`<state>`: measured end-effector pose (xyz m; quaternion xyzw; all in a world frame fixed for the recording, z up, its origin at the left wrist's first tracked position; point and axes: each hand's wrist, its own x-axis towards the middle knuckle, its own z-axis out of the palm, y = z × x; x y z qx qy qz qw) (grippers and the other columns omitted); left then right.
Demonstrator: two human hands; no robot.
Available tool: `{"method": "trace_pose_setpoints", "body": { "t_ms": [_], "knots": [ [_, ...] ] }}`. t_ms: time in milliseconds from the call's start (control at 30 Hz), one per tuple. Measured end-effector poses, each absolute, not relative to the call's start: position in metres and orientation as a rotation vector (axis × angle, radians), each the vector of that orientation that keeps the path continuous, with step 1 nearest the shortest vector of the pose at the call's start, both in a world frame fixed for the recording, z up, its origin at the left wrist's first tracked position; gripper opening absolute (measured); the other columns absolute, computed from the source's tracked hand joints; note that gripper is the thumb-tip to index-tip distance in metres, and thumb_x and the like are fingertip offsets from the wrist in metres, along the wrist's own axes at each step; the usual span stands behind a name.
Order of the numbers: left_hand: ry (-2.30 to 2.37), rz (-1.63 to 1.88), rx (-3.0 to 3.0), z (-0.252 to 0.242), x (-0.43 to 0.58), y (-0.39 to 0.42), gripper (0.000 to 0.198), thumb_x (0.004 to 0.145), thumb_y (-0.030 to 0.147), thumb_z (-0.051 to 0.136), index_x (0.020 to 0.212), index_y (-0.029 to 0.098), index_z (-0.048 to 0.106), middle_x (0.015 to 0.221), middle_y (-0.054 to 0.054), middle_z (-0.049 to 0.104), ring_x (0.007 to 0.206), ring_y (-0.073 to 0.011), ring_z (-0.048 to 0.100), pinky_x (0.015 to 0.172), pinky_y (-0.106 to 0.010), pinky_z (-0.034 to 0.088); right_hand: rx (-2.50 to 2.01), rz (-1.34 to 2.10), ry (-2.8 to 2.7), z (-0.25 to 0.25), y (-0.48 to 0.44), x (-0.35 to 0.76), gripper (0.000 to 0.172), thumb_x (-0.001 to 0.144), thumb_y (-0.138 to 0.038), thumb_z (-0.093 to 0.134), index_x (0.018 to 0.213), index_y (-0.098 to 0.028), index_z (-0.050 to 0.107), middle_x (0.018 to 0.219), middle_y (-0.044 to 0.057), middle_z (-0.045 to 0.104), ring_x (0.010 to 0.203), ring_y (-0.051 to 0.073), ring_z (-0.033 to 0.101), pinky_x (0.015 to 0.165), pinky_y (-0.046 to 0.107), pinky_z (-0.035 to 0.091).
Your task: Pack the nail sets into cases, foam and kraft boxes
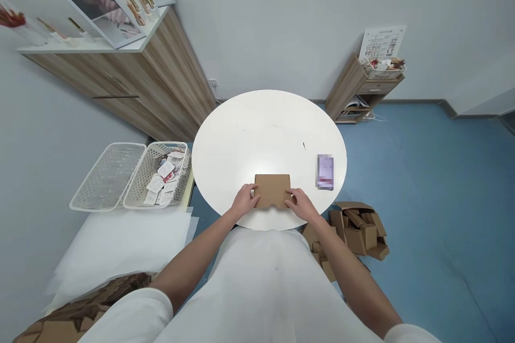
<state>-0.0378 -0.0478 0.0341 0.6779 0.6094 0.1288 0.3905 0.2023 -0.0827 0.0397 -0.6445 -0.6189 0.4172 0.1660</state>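
Note:
A small brown cardboard box (272, 191) lies near the front edge of the round white table (257, 128), its lid side up. My left hand (244, 200) grips its left edge, thumb and fingers bent around the side. On the opposite edge my right hand (301, 203) holds the box in the same way. A small notch shows at the middle of the box's near edge. The box's underside is hidden, as are parts of the fingertips.
A blurred phone-like rectangle (325, 172) lies on the table's right. To the left, a white basket (139, 187) holds small printed cards. Cardboard boxes (358, 228) lie on the floor at right, with more in a bag (60, 327) at lower left. A wooden cabinet (169, 80) stands behind.

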Motion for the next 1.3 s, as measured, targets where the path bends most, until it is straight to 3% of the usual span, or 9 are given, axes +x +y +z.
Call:
{"method": "trace_pose_setpoints", "body": {
  "t_ms": [333, 500, 667, 767, 933, 1300],
  "knots": [
    [1.638, -0.002, 1.981, 0.027, -0.037, -0.065, 0.037, 0.079, 0.021, 0.042, 0.115, 0.028, 0.046, 0.113, -0.004, 0.048, 0.089, -0.0165, 0.058, 0.072, -0.029, 0.042, -1.942, 1.128, -1.989, 0.023, -0.093, 0.191, 0.047, 0.076, -0.027, 0.051, 0.122, -0.025, 0.041, 0.125, 0.009, 0.032, 0.102, 0.02, 0.049, 0.084, 0.032, 0.041],
    [1.687, 0.009, 1.97, 0.025, -0.041, -0.062, 0.038, 0.08, 0.021, 0.04, 0.117, 0.027, 0.044, 0.113, -0.005, 0.05, 0.094, -0.0179, 0.055, 0.074, -0.03, 0.042, -1.91, 1.139, -2.133, 0.026, -0.09, 0.186, 0.062, 0.073, -0.033, 0.055, 0.13, -0.026, 0.033, 0.136, 0.01, 0.024, 0.117, 0.025, 0.038, 0.092, 0.037, 0.034],
    [1.774, 0.076, 2.017, 0.025, -0.051, -0.065, 0.044, 0.078, 0.019, 0.041, 0.121, 0.025, 0.041, 0.123, -0.009, 0.045, 0.111, -0.0235, 0.045, 0.087, -0.038, 0.037, -1.962, 1.136, -2.202, 0.028, -0.096, 0.173, 0.076, 0.07, -0.04, 0.058, 0.135, -0.029, 0.021, 0.144, 0.008, 0.012, 0.128, 0.028, 0.021, 0.098, 0.04, 0.024],
    [1.774, 0.15, 2.017, 0.024, -0.058, -0.072, 0.048, 0.078, 0.022, 0.043, 0.126, 0.025, 0.036, 0.13, -0.009, 0.041, 0.121, -0.0256, 0.035, 0.094, -0.042, 0.031, -1.998, 1.042, -2.135, 0.026, -0.103, 0.168, 0.072, 0.072, -0.043, 0.056, 0.135, -0.029, 0.022, 0.144, 0.009, 0.015, 0.129, 0.028, 0.019, 0.099, 0.042, 0.021],
    [1.628, 0.157, 1.988, 0.022, -0.065, -0.081, 0.055, 0.076, 0.027, 0.047, 0.128, 0.024, 0.032, 0.13, -0.009, 0.042, 0.125, -0.0281, 0.029, 0.098, -0.047, 0.022, -2.053, 1.001, -2.071, 0.024, -0.111, 0.161, 0.066, 0.073, -0.043, 0.054, 0.132, -0.028, 0.029, 0.136, 0.01, 0.031, 0.125, 0.026, 0.027, 0.099, 0.044, 0.018],
    [1.411, 0.311, 1.93, 0.016, -0.083, -0.079, 0.078, 0.065, 0.023, 0.058, 0.133, 0.02, 0.02, 0.127, -0.012, 0.038, 0.119, -0.0261, 0.037, 0.095, -0.042, 0.032, -2.134, 0.967, -1.94, 0.042, -0.122, 0.133, 0.07, 0.07, -0.041, 0.057, 0.132, -0.026, 0.028, 0.127, 0.009, 0.039, 0.118, 0.025, 0.036, 0.099, 0.043, 0.02]
  ]
}}
